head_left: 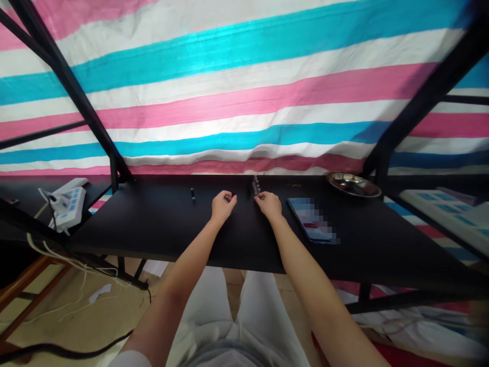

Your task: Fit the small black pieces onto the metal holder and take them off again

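Near the middle of the black table (153, 219), my left hand (224, 206) is closed in a pinch. A small dark bit shows at its fingertips, too small to name. To its right, my right hand (269, 205) is closed at the near end of a small upright strip with a row of greyish round bumps (255, 185). The fingers seem to grip that end. A short black-and-white cylinder (193, 194) stands apart to the left of my left hand. Behind and right of my right hand lies a row of tiny pieces (294, 186).
A phone (310, 220) lies right of my right forearm. The shiny metal dish (353, 185) is at the back right. Black frame posts (82, 104) flank the table before a striped sheet (244, 86). A white power strip (72, 208) with cables sits at far left.
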`<state>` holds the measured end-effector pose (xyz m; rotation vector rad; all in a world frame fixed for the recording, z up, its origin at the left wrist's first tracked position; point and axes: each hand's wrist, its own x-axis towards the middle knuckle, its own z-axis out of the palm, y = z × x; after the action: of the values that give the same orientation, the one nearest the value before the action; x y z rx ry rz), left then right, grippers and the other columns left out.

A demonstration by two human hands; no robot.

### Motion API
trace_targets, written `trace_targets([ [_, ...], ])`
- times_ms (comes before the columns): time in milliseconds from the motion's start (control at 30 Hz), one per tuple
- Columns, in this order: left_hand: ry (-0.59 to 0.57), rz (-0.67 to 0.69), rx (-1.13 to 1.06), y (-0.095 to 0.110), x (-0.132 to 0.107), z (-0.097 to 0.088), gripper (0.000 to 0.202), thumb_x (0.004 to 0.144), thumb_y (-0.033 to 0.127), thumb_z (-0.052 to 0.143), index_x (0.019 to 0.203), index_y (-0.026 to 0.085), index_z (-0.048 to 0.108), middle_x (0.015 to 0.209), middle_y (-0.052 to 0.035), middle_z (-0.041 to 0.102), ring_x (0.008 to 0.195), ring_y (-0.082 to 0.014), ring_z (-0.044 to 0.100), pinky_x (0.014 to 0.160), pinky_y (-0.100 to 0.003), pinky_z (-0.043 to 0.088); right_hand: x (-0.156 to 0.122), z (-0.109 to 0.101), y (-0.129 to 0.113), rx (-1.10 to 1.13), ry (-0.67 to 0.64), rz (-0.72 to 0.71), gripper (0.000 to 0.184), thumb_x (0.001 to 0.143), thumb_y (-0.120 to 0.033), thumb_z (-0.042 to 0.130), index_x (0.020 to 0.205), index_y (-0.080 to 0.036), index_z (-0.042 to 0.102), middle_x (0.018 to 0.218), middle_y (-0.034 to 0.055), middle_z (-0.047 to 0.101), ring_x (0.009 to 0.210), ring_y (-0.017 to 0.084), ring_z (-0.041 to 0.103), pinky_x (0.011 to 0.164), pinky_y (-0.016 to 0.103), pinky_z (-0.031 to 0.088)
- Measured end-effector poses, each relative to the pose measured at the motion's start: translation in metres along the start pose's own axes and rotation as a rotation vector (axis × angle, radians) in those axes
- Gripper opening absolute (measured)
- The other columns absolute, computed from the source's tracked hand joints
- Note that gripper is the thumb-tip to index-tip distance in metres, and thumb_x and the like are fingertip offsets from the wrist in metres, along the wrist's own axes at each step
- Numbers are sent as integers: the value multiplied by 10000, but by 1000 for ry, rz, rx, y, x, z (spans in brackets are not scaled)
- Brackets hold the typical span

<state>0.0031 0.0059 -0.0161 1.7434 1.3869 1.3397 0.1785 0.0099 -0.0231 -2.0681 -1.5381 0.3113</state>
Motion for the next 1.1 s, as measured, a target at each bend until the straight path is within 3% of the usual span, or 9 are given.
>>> trace_targets([
  [267, -170, 59, 89, 0, -1, 23, 169, 684, 312, 616, 755, 158, 621, 677, 3, 634, 536, -77, 498, 577, -209, 396, -1, -2, 0, -57, -44, 0, 263, 792, -343, 507, 959, -213, 662, 937, 62, 680, 915, 213, 609, 752, 284, 430],
  [467, -188, 40, 173, 4, 18, 38, 162, 664, 275, 633, 789, 171, 643, 707, -4, 660, 628, -113, 569, 631, -229, 421, -11, -13, -5, -133, -100, 8, 295, 788, -357, 524, 1013, -192, 620, 996, 99, 661, 962, 230, 596, 777, 313, 426],
  [700, -196, 15, 258, 3, 29, 56, 127, 656, 242, 631, 764, 182, 662, 697, -21, 650, 661, -148, 578, 622, -245, 419, -13, -17, -3, -129, -118, 15, 228, 766, -389, 551, 869, -196, 613, 906, 102, 662, 864, 222, 617, 691, 294, 426],
  [933, -266, 57, 453, -3, 33, 62, 114, 679, 271, 610, 712, 192, 686, 657, -28, 623, 656, -159, 554, 614, -246, 406, -12, -14, 0, -112, -121, 4, 207, 761, -380, 561, 849, -198, 605, 884, 96, 657, 837, 214, 618, 669, 280, 424],
  [1100, -278, 58, 509, -5, 34, 61, 200, 713, 342, 602, 808, 202, 709, 730, -40, 645, 714, -166, 563, 658, -250, 413, -12, -14, -1, -104, -126, 19, 210, 762, -387, 560, 847, -200, 603, 897, 98, 655, 847, 217, 616, 676, 285, 428],
])
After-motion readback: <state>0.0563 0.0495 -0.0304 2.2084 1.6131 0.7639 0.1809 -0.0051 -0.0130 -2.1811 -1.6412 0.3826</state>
